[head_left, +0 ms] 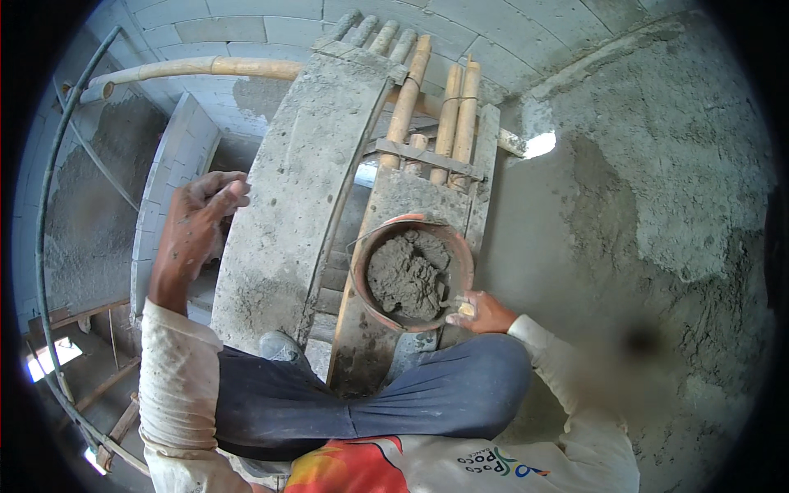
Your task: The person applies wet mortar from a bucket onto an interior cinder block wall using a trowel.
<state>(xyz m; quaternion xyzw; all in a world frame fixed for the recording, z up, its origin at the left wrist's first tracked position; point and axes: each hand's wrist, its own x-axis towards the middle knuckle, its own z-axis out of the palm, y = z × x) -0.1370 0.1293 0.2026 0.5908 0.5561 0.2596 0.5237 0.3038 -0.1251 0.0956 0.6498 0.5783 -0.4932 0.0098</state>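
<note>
A round orange-rimmed bucket (401,271) with a wire handle holds lumpy grey mortar (404,278) and stands on a plank in front of me. My right hand (481,312) is closed on a pale-handled trowel (462,309) at the bucket's lower right, its blade hard to make out against the mortar. My left hand (201,218) is raised at the left edge of a wide, mortar-spattered plank (292,181), fingers loosely bent and nothing visible in them; whether it touches the plank I cannot tell. My crossed legs (444,378) lie just below the bucket.
Bamboo poles (403,111) extend beyond the planks toward a block wall (460,33). A rough plastered wall (666,156) rises at right. At left, a curved metal pole (45,189) and a low block wall (164,181) stand near an opening with timber pieces (122,423) below.
</note>
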